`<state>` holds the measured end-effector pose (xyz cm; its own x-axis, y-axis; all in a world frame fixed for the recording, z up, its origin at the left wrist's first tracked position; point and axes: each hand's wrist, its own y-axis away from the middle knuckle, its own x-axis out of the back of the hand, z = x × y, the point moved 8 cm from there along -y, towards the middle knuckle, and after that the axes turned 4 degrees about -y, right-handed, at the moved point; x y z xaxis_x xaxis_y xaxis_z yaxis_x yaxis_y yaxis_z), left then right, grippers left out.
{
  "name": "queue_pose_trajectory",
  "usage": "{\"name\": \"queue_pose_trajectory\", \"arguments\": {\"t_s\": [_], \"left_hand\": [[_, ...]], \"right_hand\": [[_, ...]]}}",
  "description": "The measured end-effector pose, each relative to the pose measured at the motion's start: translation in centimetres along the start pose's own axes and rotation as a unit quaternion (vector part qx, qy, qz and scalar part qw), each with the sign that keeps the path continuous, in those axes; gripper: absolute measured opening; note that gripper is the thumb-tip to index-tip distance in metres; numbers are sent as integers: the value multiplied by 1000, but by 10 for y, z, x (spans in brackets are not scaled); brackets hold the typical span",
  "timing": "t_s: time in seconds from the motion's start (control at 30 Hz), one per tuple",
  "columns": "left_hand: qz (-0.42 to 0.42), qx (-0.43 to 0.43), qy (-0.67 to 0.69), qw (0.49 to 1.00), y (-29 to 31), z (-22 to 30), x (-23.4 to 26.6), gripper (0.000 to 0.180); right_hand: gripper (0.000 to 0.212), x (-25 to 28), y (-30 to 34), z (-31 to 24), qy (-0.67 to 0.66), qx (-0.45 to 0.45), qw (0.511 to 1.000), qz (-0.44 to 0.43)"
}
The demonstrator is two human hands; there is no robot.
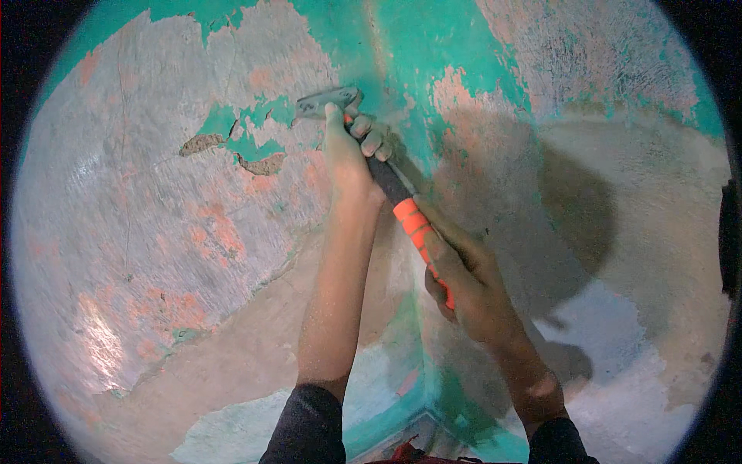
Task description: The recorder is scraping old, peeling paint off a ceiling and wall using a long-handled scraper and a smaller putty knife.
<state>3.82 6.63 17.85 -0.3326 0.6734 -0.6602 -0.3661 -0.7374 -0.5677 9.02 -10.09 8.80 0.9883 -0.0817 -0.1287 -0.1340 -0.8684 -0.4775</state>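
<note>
Both my hands grip one long-handled paint scraper (392,183), its handle black with an orange grip. My left hand (349,151) is closed round the neck, thumb pressed against the grey head and knuckles dusty. Lower down, my right hand (471,282) wraps the orange end of the handle. The scraper's wide head lies against the wall, at the border of green paint (421,46) and bare grey plaster (178,77). Whether the blade's edge touches all along cannot be made out.
Two walls meet at an inner corner (421,340) below my hands. Left of the scraper are ragged green paint remnants (267,147) and a chipped hollow (263,165). Pink and grey patches mark both walls. A dark shadow (576,209) falls on the right wall.
</note>
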Motion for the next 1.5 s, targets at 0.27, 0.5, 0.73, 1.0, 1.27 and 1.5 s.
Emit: {"name": "queue_pose_trajectory", "arguments": {"t_s": [0.27, 0.5, 0.73, 1.0, 1.27, 1.5], "left_hand": [[18, -25, 0, 1000, 10, -1, -3, 31], [-29, -47, -5, 998, 6, -1, -2, 31], [1, -61, -62, 996, 1, -2, 2, 31], [16, -37, -46, 998, -3, 1, 1, 31], [64, -55, -91, 992, -16, 5, -8, 30], [67, -57, -72, 994, -14, 4, -10, 30]], "right_hand": [[47, 2, 3, 2, 38, 23, 999, 2], [48, 4, 3, 5, 60, 9, 998, 8], [46, 9, 1, 11, 47, 25, 999, 12], [43, 8, 0, -1, 11, 14, 1000, 18], [44, 14, -6, -10, -1, -1, 999, 33], [45, 11, -4, -21, 14, -26, 999, 22]]}}
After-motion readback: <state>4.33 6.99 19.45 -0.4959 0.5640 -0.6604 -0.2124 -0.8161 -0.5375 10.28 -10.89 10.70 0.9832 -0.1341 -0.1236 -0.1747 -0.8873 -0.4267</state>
